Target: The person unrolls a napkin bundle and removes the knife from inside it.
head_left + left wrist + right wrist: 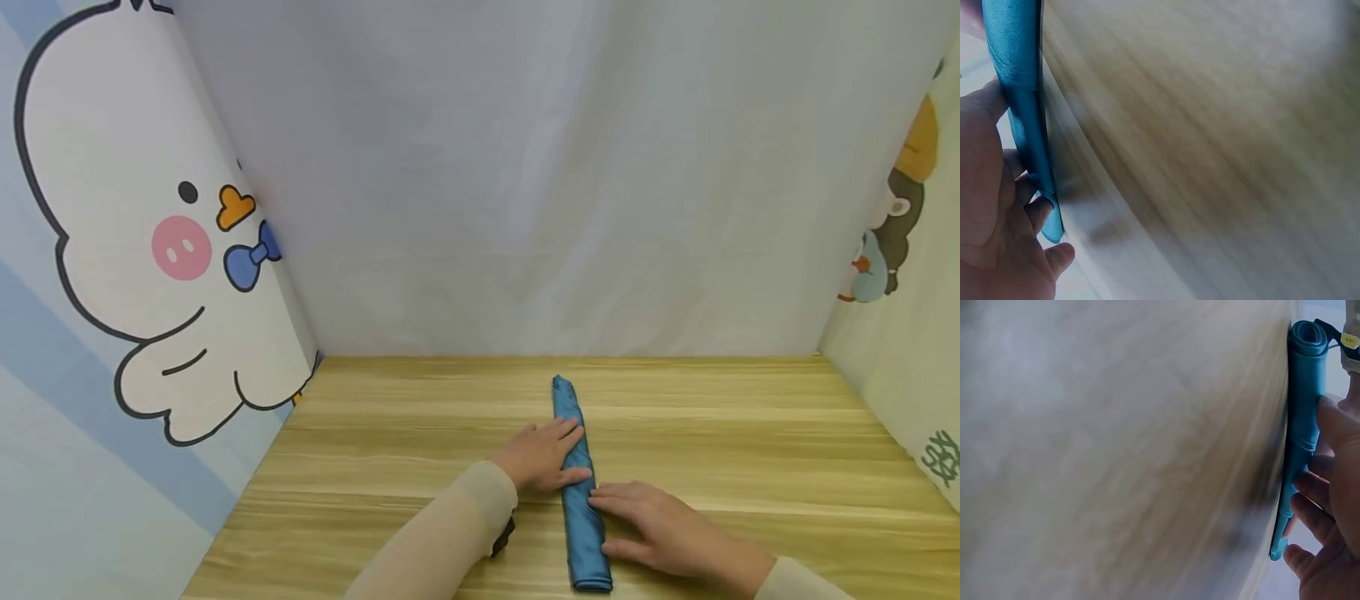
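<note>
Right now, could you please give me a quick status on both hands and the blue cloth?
Left hand and right hand flat, fingers straight, pressing opposite sides of the blue cloth roll. Roll lying lengthwise on the wooden table. Nothing in the way.

Place: I read this as a small staged booth for tabletop recording, not a lived-in room.
Table: a light wood-grain tabletop (pixel 712 433) fills the floor of my view, boxed in on three sides.
Back: a plain pale sheet (pixel 525 183) hangs straight behind the table, showing soft creases.
Left side: a printed panel with a cartoon duck (pixel 142 250), pink cheek and blue bow tie, over blue stripes.
Right side: I see another printed panel (pixel 900 217) with a small cartoon figure and green lettering near the table edge.
Wrist views: I see only blurred wood grain and pale backdrop.
</note>
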`<move>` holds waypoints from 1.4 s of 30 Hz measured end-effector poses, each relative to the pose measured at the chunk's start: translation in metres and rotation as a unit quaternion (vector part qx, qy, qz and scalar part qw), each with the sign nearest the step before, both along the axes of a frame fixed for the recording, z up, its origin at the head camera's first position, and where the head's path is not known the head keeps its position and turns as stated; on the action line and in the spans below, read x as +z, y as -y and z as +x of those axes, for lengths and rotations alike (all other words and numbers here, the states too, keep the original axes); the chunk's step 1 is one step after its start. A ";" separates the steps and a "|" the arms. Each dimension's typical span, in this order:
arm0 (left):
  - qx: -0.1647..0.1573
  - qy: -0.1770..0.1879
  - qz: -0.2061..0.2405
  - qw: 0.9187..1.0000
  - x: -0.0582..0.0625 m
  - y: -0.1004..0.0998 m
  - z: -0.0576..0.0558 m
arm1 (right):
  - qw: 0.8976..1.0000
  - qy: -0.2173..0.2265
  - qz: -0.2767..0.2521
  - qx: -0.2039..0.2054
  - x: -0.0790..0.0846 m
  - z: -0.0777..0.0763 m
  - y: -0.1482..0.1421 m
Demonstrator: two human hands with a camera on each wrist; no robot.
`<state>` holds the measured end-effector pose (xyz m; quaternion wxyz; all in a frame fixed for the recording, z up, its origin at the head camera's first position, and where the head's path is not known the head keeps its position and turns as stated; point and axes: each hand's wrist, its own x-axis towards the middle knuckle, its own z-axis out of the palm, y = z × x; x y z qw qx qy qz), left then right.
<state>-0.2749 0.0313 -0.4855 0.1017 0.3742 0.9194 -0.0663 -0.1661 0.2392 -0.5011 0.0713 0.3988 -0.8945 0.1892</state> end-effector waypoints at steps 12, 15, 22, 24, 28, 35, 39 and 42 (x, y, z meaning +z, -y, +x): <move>0.009 -0.008 -0.010 1.000 -0.006 -0.001 -0.004 | 0.997 0.067 0.021 -0.028 0.004 -0.003 0.007; 0.010 -0.009 -0.012 1.000 -0.006 -0.002 -0.004 | 0.995 0.090 0.015 -0.049 0.006 -0.001 0.009; 0.015 -0.010 -0.006 1.000 -0.006 -0.002 -0.003 | 0.990 0.107 0.000 -0.096 0.008 -0.002 0.017; 0.014 -0.011 -0.005 1.000 -0.007 -0.002 -0.003 | 0.988 0.111 -0.004 -0.107 0.008 -0.002 0.018; 0.012 -0.011 -0.004 1.000 -0.006 -0.002 -0.001 | 0.987 0.112 -0.012 -0.117 0.010 -0.003 0.019; 0.012 -0.004 0.001 1.000 -0.003 -0.001 0.000 | 0.986 0.116 -0.023 -0.120 0.008 -0.002 0.019; 0.012 0.001 0.001 1.000 -0.004 -0.001 0.000 | 0.986 0.112 -0.032 -0.120 0.006 -0.001 0.020; 0.012 0.002 0.000 1.000 -0.006 -0.001 -0.001 | 0.985 0.114 -0.037 -0.127 0.005 0.000 0.022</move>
